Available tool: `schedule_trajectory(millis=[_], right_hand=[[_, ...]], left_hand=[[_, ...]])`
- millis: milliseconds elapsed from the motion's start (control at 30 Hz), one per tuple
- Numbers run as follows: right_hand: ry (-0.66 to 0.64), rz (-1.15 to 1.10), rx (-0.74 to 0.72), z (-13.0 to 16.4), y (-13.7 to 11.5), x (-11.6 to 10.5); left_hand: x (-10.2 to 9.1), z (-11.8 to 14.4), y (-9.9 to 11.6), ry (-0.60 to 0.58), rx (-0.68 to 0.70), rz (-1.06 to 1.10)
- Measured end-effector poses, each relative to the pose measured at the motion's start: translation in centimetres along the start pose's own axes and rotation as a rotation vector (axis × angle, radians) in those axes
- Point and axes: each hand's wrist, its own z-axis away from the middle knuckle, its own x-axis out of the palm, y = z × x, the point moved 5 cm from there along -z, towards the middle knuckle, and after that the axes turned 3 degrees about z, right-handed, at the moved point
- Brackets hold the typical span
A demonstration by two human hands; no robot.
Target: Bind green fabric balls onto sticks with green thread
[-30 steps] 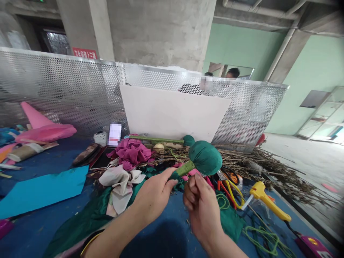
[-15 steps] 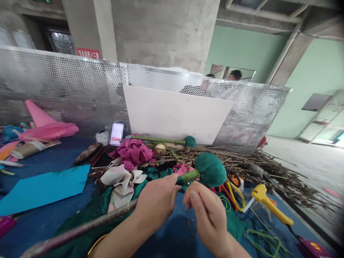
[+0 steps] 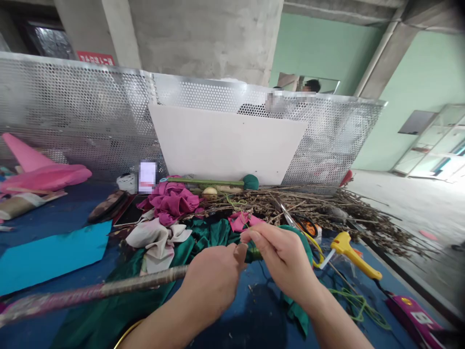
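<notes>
My left hand (image 3: pixel 216 276) is closed around a stick (image 3: pixel 141 281) wrapped in clear, grey and purple layers, which runs out to the lower left. At the stick's far end is a ball covered in green cloth (image 3: pixel 307 245), mostly hidden behind my right hand (image 3: pixel 285 257). Green binding (image 3: pixel 255 254) shows on the neck below the ball. My right hand is closed in a pinch just above my left thumb, close to that neck. Whatever its fingertips hold is too small to make out. Loose green cloth (image 3: pixel 296 310) hangs under my right wrist.
A yellow glue gun (image 3: pixel 354 254), scissors (image 3: pixel 286 213) and green cord (image 3: pixel 363 305) lie at the right. Dry stalks (image 3: pixel 345 208) line the back. Magenta cloth (image 3: pixel 174 201), white cloth (image 3: pixel 156 237), a blue sheet (image 3: pixel 54 257) and a lit phone (image 3: pixel 147 175) are at the left.
My right hand has moved up and left, close to my left hand, and now covers much of the green ball. The stick lies more level. The head view has shifted slightly.
</notes>
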Motion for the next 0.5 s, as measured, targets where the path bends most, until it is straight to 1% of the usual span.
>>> schedule_trajectory(millis=[100, 167, 233, 367, 433, 500], right_hand=[[-0.008, 0.014, 0.034, -0.1, 0.6, 0.2], [-0.03, 0.024, 0.062, -0.2, 1.1, 0.4], [-0.044, 0.028, 0.111, -0.3, 1.7, 0.6], [-0.028, -0.015, 0.257, -0.4, 3.2, 0.6], [-0.027, -0.027, 0.308, -0.4, 3.7, 0.6], [-0.022, -0.01, 0.324, -0.4, 3.9, 0.5]], left_hand=[[0.2, 0.1, 0.5, -0.003, 0.03, -0.102], [0.2, 0.2, 0.8, 0.02, 0.058, -0.158], [0.3, 0.3, 1.1, 0.072, 0.104, -0.206], [0.5, 0.5, 2.0, 0.194, 0.218, -0.308], [0.5, 0.5, 2.2, 0.252, 0.233, -0.342], [0.4, 0.5, 2.4, 0.313, 0.235, -0.361]])
